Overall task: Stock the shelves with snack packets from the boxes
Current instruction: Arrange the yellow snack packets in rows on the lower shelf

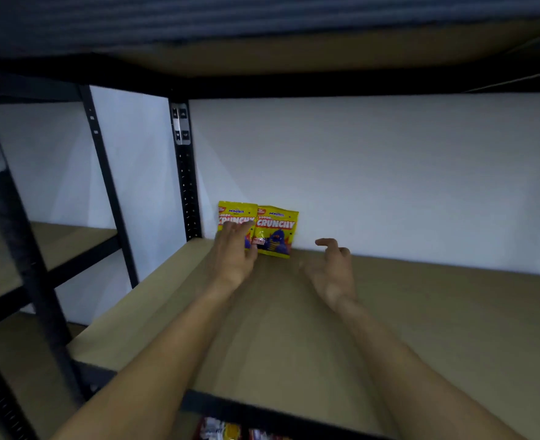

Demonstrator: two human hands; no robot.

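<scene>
Two yellow snack packets stand upright against the white wall at the back left of the brown shelf board (421,312). My left hand (233,252) reaches to the left packet (235,212), its straight fingers touching the packet's front. The right packet (276,231) stands beside it, slightly overlapping. My right hand (330,268) hovers just right of the packets with fingers loosely curled and holds nothing.
A black metal upright (184,173) stands at the shelf's back left corner, and a dark shelf above (294,81) limits headroom. Another rack (40,249) stands to the left. More packets (227,430) show below the shelf's front edge.
</scene>
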